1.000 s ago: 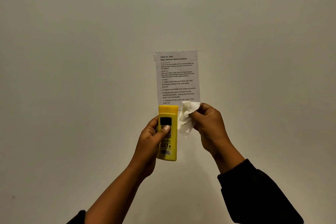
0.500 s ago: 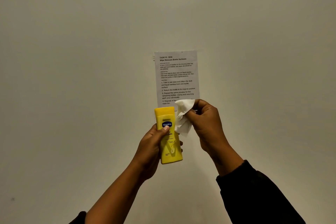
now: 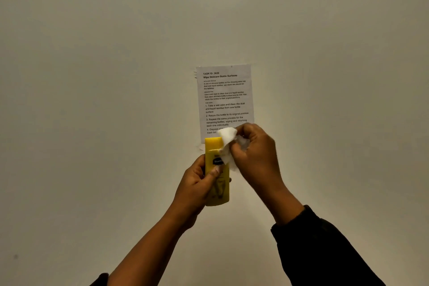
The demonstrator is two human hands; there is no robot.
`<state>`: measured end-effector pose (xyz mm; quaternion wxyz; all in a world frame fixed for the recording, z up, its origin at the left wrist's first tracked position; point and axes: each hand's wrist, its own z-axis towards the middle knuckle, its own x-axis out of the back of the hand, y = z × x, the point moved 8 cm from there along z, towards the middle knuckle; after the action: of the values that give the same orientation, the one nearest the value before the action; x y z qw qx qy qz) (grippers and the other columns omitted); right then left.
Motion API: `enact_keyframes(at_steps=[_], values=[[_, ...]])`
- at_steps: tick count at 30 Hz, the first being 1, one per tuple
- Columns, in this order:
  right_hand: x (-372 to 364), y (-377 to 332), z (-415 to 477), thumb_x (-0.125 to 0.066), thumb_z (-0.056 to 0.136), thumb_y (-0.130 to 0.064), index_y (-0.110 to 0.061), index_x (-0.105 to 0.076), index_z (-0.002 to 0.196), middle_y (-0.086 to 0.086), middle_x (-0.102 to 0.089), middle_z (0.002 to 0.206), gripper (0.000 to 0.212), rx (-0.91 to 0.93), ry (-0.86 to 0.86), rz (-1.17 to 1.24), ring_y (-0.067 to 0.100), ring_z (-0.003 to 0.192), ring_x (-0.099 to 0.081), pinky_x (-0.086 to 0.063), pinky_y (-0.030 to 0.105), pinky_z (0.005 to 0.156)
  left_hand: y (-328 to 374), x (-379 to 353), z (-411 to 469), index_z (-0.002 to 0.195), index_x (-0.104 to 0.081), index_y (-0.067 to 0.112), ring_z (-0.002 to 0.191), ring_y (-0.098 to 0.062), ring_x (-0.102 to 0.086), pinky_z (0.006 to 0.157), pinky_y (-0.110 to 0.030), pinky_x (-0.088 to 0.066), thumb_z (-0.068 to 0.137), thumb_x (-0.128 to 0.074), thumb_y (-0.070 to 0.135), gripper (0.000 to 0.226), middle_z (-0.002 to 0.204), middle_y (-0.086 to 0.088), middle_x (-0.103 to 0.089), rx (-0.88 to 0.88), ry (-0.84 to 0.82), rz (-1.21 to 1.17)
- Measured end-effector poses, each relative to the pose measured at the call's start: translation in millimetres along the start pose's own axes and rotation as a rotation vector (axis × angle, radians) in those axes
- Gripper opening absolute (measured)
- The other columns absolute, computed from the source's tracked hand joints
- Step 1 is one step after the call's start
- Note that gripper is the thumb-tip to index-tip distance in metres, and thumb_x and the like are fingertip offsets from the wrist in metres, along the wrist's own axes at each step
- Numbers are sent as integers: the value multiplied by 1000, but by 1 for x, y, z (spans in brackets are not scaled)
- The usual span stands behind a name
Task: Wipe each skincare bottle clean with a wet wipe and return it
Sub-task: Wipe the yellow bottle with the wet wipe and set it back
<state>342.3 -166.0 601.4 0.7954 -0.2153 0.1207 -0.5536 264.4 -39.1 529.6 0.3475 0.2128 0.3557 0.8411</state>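
A yellow lotion bottle (image 3: 217, 188) with a dark oval label stands upright in mid-air, cap end up, front label facing me. My left hand (image 3: 196, 187) grips its lower left side with the thumb across the front. My right hand (image 3: 256, 158) pinches a crumpled white wet wipe (image 3: 227, 140) and presses it against the bottle's upper right edge, near the cap.
A printed instruction sheet (image 3: 224, 97) is taped to the plain pale wall (image 3: 92, 100) directly behind the bottle. My right forearm wears a dark sleeve (image 3: 325, 251). No table or other bottles are in view.
The bottle turned from its back, barcode side, to its front label. My right hand moved the wipe left onto the bottle's top right edge.
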Motion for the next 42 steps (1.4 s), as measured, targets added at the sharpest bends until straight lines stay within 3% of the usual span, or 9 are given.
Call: enact_keyframes(at_steps=[4,7,9,13,17,22,28,36,42], values=[[21,11,12,-66,86,-18,-23,-64,96,-6,-67,103,11,-92,56,103,12,94,-64,-55,23,78,13,9,-1,102,-65,54,102,0,-65,74,-11,-53,94,-58,13,42,104,25,-70,-123,47,103],[17,4,11,-66,86,-19,-30,-61,95,-17,-63,100,15,-49,-6,90,8,93,-60,-51,14,75,15,14,4,100,-67,54,106,-4,-65,85,-15,-53,91,-63,16,40,107,21,-72,-178,125,92],[11,-3,7,-65,86,-16,-29,-61,93,-24,-59,96,15,-9,-57,49,6,96,-57,-51,20,82,14,16,8,104,-69,48,109,-9,-65,93,-22,-53,91,-64,14,37,110,15,-72,-196,156,96],[3,-18,-1,-61,86,-9,-18,-62,93,-6,-63,102,11,76,-84,-83,8,103,-50,-48,30,96,14,16,12,114,-70,32,113,-14,-63,98,-30,-52,91,-64,14,29,114,9,-72,-206,161,110],[-9,-34,-9,-63,86,-9,-13,-63,97,2,-61,102,12,210,-111,-278,16,104,-51,-38,23,99,14,15,12,111,-72,21,103,-14,-67,90,-27,-54,90,-65,23,23,105,4,-74,-197,164,145],[-29,-49,-23,-66,83,-10,-13,-63,98,4,-62,101,15,354,-207,-386,19,99,-50,-35,24,95,9,18,9,92,-70,34,79,-8,-69,71,-13,-54,87,-62,30,10,79,15,-73,-151,193,183],[-11,-22,0,-58,90,-14,-14,-58,99,4,-59,103,9,142,-90,-349,20,101,-53,-48,28,90,5,19,8,108,-67,38,98,-10,-67,78,-17,-53,92,-61,13,31,105,10,-72,-90,97,170],[-42,-21,-23,-66,81,-10,-12,-58,92,5,-56,97,14,274,-127,-376,19,88,-54,-49,24,73,-4,19,9,118,-58,22,96,-20,-70,85,-37,-57,95,-58,12,26,103,-2,-74,21,82,71],[-28,19,-10,-63,87,-11,-14,-56,94,0,-57,95,10,46,-51,-204,15,90,-56,-40,9,66,-10,29,7,117,-59,27,100,-19,-70,88,-41,-56,91,-62,21,27,107,1,-74,39,93,-26]])
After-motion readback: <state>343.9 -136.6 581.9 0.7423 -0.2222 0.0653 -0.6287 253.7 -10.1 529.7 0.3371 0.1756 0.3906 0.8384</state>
